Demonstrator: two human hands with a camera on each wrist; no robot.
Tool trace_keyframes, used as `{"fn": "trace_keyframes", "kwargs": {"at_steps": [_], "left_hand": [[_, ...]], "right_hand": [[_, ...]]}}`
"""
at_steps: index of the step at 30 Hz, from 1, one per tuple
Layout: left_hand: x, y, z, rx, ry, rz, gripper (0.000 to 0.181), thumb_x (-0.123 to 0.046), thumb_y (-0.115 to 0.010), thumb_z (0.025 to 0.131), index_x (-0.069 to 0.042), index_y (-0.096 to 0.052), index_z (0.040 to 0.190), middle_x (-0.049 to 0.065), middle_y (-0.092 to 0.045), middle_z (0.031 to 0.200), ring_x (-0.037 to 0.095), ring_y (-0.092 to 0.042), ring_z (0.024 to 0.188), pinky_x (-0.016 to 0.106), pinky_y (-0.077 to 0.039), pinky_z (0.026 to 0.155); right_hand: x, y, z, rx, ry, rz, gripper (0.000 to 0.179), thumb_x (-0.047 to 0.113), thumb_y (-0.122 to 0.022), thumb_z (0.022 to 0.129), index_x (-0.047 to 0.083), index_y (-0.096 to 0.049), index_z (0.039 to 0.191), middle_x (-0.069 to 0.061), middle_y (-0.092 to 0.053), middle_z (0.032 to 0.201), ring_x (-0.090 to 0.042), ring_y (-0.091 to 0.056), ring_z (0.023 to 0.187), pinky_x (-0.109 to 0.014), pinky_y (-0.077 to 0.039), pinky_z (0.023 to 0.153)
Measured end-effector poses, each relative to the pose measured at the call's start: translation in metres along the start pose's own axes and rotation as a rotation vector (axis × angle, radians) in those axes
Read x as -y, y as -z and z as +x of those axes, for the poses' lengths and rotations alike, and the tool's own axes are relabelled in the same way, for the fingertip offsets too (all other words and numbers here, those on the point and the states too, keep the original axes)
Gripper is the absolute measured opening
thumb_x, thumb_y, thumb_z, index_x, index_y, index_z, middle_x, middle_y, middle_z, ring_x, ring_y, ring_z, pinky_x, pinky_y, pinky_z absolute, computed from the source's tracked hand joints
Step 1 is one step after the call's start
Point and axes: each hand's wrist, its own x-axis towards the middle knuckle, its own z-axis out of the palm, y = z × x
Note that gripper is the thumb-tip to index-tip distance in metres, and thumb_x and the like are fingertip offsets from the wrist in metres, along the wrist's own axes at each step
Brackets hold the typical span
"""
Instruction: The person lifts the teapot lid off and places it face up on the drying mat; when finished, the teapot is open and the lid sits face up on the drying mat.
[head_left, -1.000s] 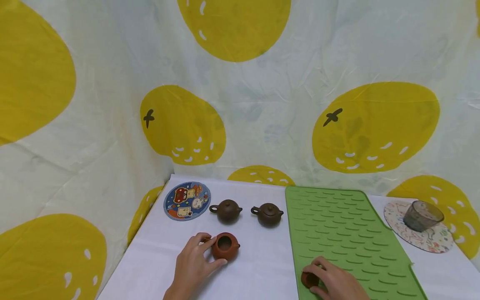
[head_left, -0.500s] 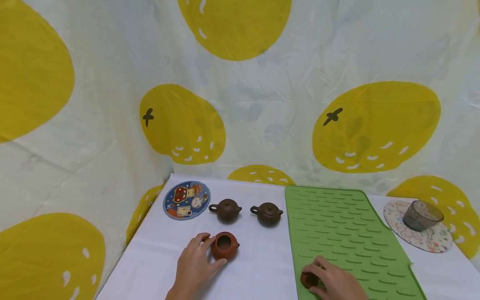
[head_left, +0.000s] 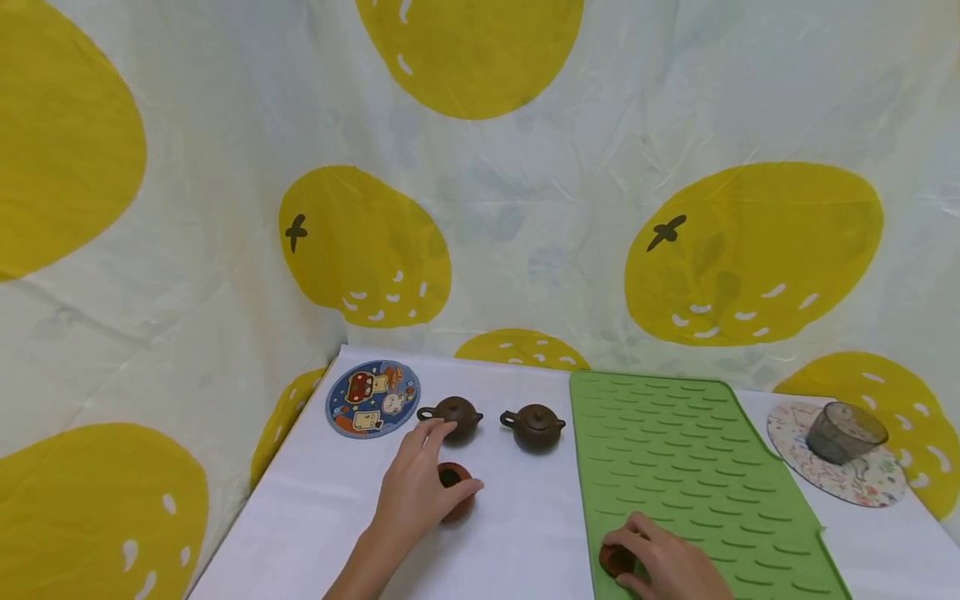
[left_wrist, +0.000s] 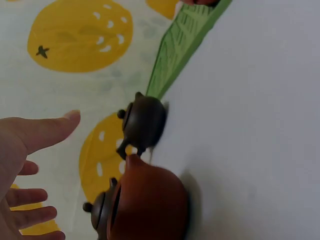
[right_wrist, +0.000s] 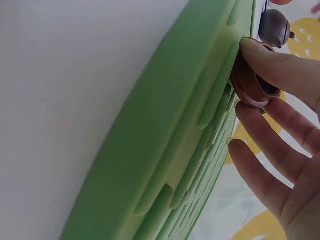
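Note:
A lidless reddish-brown teapot [head_left: 459, 507] stands on the white cloth, partly hidden in the head view under my left hand [head_left: 412, 482]. In the left wrist view that hand's thumb and fingers are spread beside the teapot [left_wrist: 152, 205], a gap between them and its body. My right hand [head_left: 671, 560] pinches a small reddish-brown cup [head_left: 617, 560] on the near left part of the green mat [head_left: 675, 450]. The right wrist view has the thumb on the rim of the cup [right_wrist: 250, 82] and fingertips at its other side.
Two dark brown lidded teapots, one left [head_left: 459, 417] and one right [head_left: 537, 428], stand behind the reddish one. A blue cartoon coaster [head_left: 393, 379] lies at the back left. On the right, a tinted glass [head_left: 843, 433] sits on a patterned coaster [head_left: 870, 492].
My left hand has let go of the reddish-brown teapot and moved up and right over it, its fingertips now overlapping the left dark teapot. The right hand and cup look nearly unchanged.

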Motion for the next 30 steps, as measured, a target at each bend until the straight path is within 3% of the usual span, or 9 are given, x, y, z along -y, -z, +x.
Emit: {"fn": "trace_keyframes", "kwargs": {"at_steps": [7,16,23,30], "left_hand": [[-0.018,-0.017,0.026,-0.07,-0.108,-0.079,0.085,-0.049,-0.09,0.072,-0.018,-0.057,0.144,0.005,-0.056,0.143,0.024,-0.055,0.132,0.044,-0.053,0.107],[-0.041,-0.048,0.061,-0.041,-0.136,-0.138,0.078,-0.044,-0.088,0.077,-0.016,-0.057,0.143,0.009,-0.056,0.142,0.029,-0.056,0.132,0.045,-0.052,0.108],[-0.049,-0.074,0.073,0.001,-0.087,-0.13,0.076,-0.046,-0.088,0.077,-0.016,-0.06,0.141,0.008,-0.058,0.14,0.027,-0.059,0.126,0.043,-0.055,0.102],[-0.045,-0.095,0.075,0.013,-0.033,-0.027,0.07,-0.049,-0.089,0.074,-0.014,-0.068,0.131,0.008,-0.063,0.133,0.027,-0.062,0.12,0.041,-0.057,0.098]], "right_hand": [[0.001,0.0,0.001,0.008,-0.003,0.012,0.034,0.029,-0.087,0.079,0.024,-0.072,0.11,0.013,-0.053,0.094,0.009,-0.039,0.064,-0.018,-0.038,0.053],[0.001,-0.001,0.001,-0.019,0.007,0.003,0.034,0.029,-0.087,0.079,0.025,-0.072,0.109,0.013,-0.053,0.094,0.009,-0.038,0.064,-0.018,-0.036,0.052],[0.0,0.0,0.002,-0.017,0.002,0.009,0.034,0.029,-0.087,0.078,0.026,-0.072,0.108,0.014,-0.053,0.093,0.009,-0.039,0.064,-0.018,-0.037,0.053],[-0.002,0.0,0.001,-0.005,0.013,0.013,0.034,0.03,-0.087,0.078,0.025,-0.072,0.108,0.014,-0.054,0.093,0.01,-0.039,0.065,-0.018,-0.038,0.053]]}}
